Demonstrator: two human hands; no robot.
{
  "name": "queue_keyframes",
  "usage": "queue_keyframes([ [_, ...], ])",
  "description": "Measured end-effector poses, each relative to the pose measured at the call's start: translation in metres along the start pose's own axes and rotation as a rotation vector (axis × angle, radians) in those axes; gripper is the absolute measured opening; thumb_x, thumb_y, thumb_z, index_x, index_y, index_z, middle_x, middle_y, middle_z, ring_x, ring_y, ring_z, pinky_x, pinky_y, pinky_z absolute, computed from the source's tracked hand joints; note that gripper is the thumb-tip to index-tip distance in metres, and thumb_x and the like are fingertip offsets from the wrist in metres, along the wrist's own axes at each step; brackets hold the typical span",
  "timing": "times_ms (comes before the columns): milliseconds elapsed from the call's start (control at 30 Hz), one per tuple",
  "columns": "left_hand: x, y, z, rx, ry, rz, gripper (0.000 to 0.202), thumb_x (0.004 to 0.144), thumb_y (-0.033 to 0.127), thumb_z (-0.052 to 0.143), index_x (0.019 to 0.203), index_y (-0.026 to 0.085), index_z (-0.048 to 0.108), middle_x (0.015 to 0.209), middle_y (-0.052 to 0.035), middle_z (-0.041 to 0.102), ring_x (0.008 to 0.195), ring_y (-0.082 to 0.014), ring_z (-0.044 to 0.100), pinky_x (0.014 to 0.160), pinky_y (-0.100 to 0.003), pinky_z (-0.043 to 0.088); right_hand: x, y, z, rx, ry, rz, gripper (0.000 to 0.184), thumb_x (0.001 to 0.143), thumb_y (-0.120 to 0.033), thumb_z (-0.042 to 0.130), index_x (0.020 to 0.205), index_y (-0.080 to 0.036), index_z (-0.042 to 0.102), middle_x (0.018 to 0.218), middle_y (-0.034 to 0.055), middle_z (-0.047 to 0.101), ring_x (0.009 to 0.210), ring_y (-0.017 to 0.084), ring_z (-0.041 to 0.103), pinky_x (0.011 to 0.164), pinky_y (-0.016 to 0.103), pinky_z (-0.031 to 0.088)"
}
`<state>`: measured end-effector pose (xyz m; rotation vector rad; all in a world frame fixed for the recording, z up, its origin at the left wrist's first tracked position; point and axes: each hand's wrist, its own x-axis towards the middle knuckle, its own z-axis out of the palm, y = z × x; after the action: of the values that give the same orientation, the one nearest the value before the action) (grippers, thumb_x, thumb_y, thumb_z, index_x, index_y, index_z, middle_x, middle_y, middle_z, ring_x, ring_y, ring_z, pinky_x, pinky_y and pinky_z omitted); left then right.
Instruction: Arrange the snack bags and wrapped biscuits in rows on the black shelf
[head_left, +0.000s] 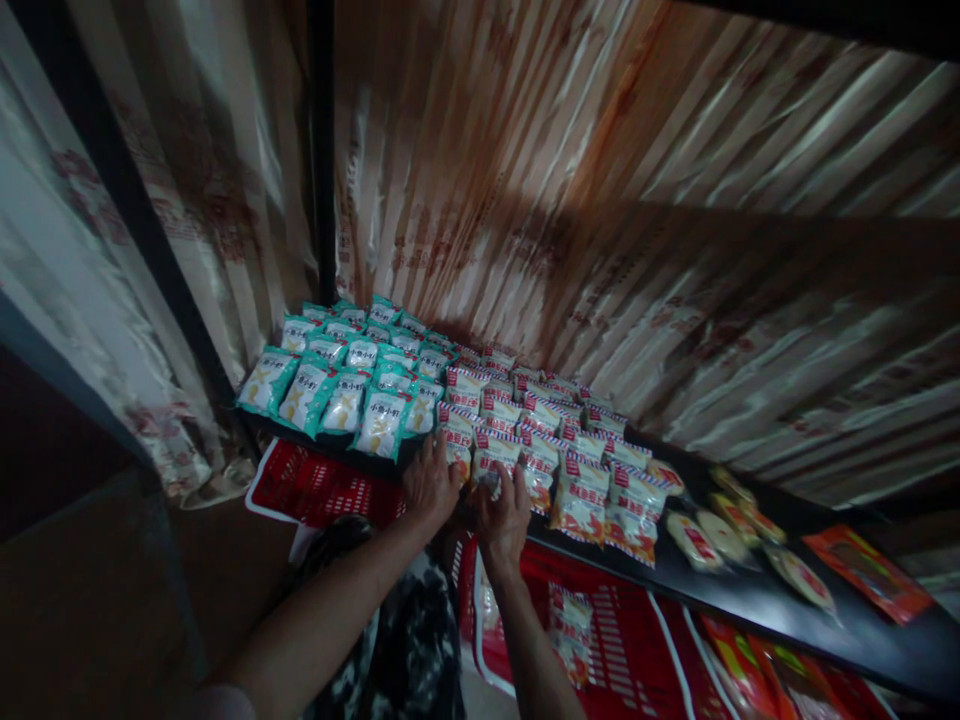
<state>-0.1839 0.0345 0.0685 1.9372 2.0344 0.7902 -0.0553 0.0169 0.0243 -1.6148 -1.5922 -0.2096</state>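
Head view, and both hands are in at the front row! The right hand (504, 510) has bent, spread fingers over the lower part of a puffy white-and-orange plastic snack bag with a striped top edge (496, 446), hiding its bottom; whether they grip is impossible to make out. The left hand (433, 486) meets a matching neighbour bag (455, 436), fingertips murky, its hold equally unclear. Dim light blurs the rear rows. That snack bag sits on a long black shelf (739, 597), striped end toward the pale pleated curtain (465, 200), long axis running away from the person, print upright from here. Leftward, teal-and-white plastic bags (381, 420) overlap; below, a red slotted plastic basket (622, 640) is partly covered by the right forearm (523, 630).
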Motion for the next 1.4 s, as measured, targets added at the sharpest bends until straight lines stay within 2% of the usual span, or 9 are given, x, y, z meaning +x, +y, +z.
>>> queue_keyframes([
  [267, 0.001, -0.005, -0.005, 0.034, 0.115, 0.11, 0.053, 0.083, 0.024, 0.049, 0.134, 0.012, 0.044, 0.137, -0.0156, 0.048, 0.117, -0.0303, 0.049, 0.093, -0.044, 0.045, -0.001, -0.005, -0.002, 0.011, 0.014, 0.001, 0.04, 0.091, -0.033, 0.043, 0.128, -0.022, 0.049, 0.143, 0.016, 0.037, 0.131, 0.032, 0.037, 0.099, 0.056, 0.038],
  [367, 0.002, -0.019, -0.013, 0.009, 0.218, 0.255, 0.046, 0.083, 0.019, 0.047, 0.129, 0.015, 0.05, 0.138, -0.0127, 0.047, 0.122, -0.0281, 0.045, 0.098, -0.043, 0.041, 0.001, -0.021, -0.006, 0.065, 0.033, -0.034, 0.04, 0.091, -0.029, 0.042, 0.13, -0.02, 0.047, 0.145, 0.0168, 0.034, 0.135, 0.03, 0.031, 0.105, 0.056, 0.032],
  [467, 0.006, -0.034, -0.023, -0.051, 0.384, 0.331, 0.041, 0.086, 0.02, 0.042, 0.126, 0.017, 0.052, 0.141, -0.0124, 0.044, 0.134, -0.0268, 0.033, 0.105, -0.046, 0.033, 0.002, -0.048, -0.003, 0.246, -0.084, -0.06, 0.04, 0.093, -0.028, 0.037, 0.13, -0.018, 0.048, 0.143, 0.0143, 0.04, 0.134, 0.025, 0.035, 0.107, 0.053, 0.032],
  [600, 0.018, -0.049, -0.03, -0.11, 0.562, 0.17, 0.039, 0.09, 0.02, 0.038, 0.125, 0.013, 0.051, 0.144, -0.0163, 0.038, 0.138, -0.0281, 0.025, 0.108, -0.05, 0.027, 0.006, -0.089, 0.015, 0.476, -0.31, 0.026, 0.043, 0.094, -0.038, 0.034, 0.125, -0.016, 0.054, 0.131, 0.0147, 0.054, 0.125, 0.023, 0.047, 0.104, 0.047, 0.039],
  [700, 0.027, -0.057, -0.03, -0.105, 0.62, 0.044, 0.038, 0.091, 0.021, 0.037, 0.124, 0.014, 0.053, 0.142, -0.0159, 0.042, 0.138, -0.0281, 0.026, 0.107, -0.05, 0.028, 0.016, -0.11, 0.033, 0.553, -0.362, 0.156, 0.056, 0.093, -0.048, 0.029, 0.13, -0.012, 0.05, 0.138, 0.017, 0.047, 0.131, 0.024, 0.041, 0.108, 0.047, 0.033],
  [800, 0.033, -0.063, -0.026, -0.084, 0.625, -0.023, 0.038, 0.091, 0.022, 0.035, 0.124, 0.017, 0.054, 0.139, -0.0136, 0.046, 0.137, -0.0268, 0.029, 0.107, -0.049, 0.03, 0.032, -0.119, 0.048, 0.572, -0.364, 0.244, 0.065, 0.092, -0.056, 0.025, 0.134, -0.011, 0.045, 0.143, 0.0169, 0.041, 0.136, 0.024, 0.034, 0.111, 0.048, 0.028],
  [1133, 0.041, -0.068, -0.016, -0.013, 0.5, -0.039, 0.04, 0.092, 0.023, 0.041, 0.131, 0.018, 0.05, 0.144, -0.0109, 0.042, 0.136, -0.0266, 0.032, 0.105, -0.047, 0.035, 0.055, -0.12, 0.074, 0.558, -0.367, 0.279, 0.069, 0.091, -0.058, 0.022, 0.136, -0.01, 0.042, 0.145, 0.0171, 0.038, 0.14, 0.026, 0.025, 0.112, 0.05, 0.021],
  [1267, 0.043, -0.069, -0.016, -0.004, 0.495, -0.056, 0.039, 0.091, 0.023, 0.043, 0.13, 0.018, 0.051, 0.143, -0.011, 0.043, 0.135, -0.0284, 0.032, 0.105, -0.048, 0.036, 0.058, -0.12, 0.074, 0.544, -0.39, 0.294, 0.073, 0.09, -0.059, 0.022, 0.134, -0.006, 0.043, 0.143, 0.0207, 0.039, 0.137, 0.027, 0.03, 0.111, 0.048, 0.024],
  [1400, 0.046, -0.069, -0.016, -0.027, 0.494, -0.054, 0.04, 0.091, 0.024, 0.043, 0.13, 0.019, 0.05, 0.143, -0.0104, 0.043, 0.135, -0.0273, 0.032, 0.107, -0.047, 0.034, 0.06, -0.12, 0.071, 0.555, -0.412, 0.287, 0.068, 0.091, -0.057, 0.024, 0.136, -0.009, 0.042, 0.14, 0.0198, 0.044, 0.132, 0.026, 0.04, 0.108, 0.046, 0.031],
])
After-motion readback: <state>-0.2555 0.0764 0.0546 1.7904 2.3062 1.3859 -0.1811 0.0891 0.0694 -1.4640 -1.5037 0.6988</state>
